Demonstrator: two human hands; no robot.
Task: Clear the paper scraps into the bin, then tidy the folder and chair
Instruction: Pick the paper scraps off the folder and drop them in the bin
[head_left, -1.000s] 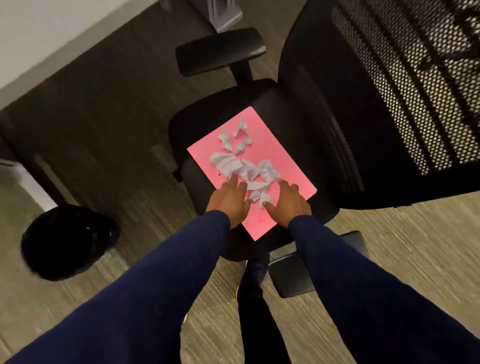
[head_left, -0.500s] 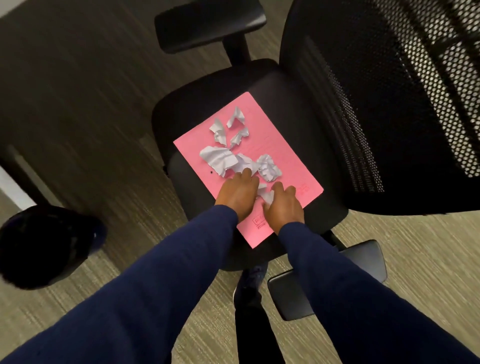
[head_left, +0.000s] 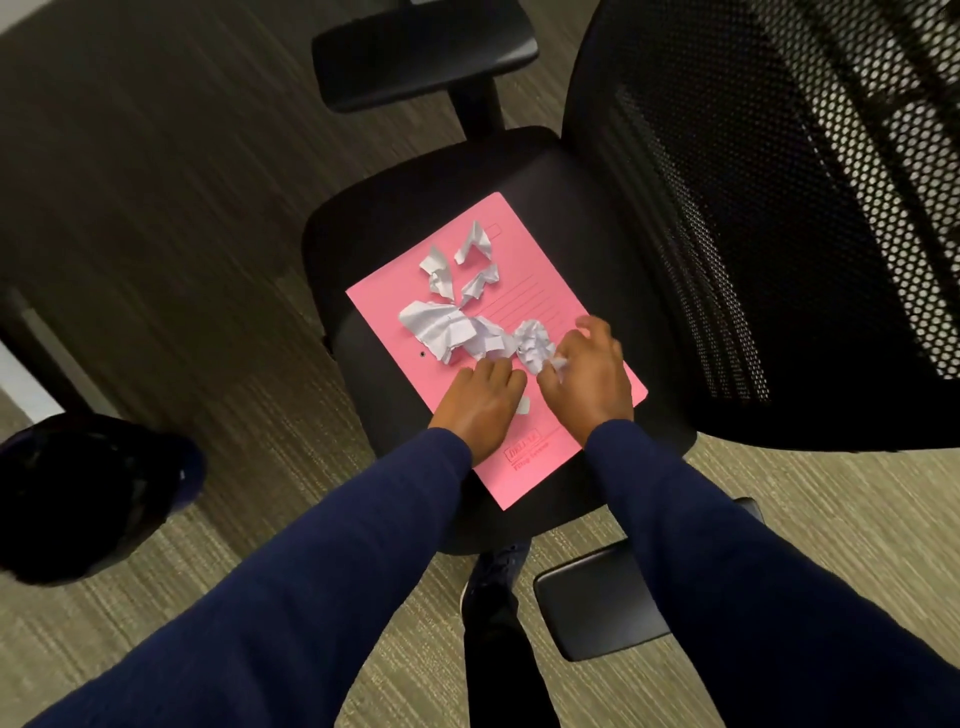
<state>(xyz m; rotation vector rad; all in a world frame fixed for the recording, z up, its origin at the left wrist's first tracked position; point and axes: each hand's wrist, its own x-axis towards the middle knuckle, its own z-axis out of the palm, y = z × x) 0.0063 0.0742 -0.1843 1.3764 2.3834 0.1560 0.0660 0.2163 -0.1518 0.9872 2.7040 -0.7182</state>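
Note:
A pink folder (head_left: 524, 306) lies flat on the seat of a black office chair (head_left: 431, 208). Several crumpled white paper scraps (head_left: 447, 325) are scattered on it. My left hand (head_left: 480, 405) rests knuckles-up on the folder's near part, fingertips against the scraps and fingers curled. My right hand (head_left: 589, 371) is beside it, pinching a small scrap between thumb and fingers next to a crumpled ball (head_left: 535, 343). One small scrap (head_left: 522, 404) lies between my hands. A black bin (head_left: 88, 493) stands on the floor at the left.
The chair's mesh backrest (head_left: 779, 208) rises at the right, with armrests at the top (head_left: 421, 52) and near my right arm (head_left: 597, 597). My shoe (head_left: 493, 577) shows under the seat. Carpet lies around, and a pale desk leg (head_left: 21, 369) stands at far left.
Both hands have slid forward over the folder, pushing the near scraps together. My right hand moved right and took a small scrap. The view has drawn closer to the chair.

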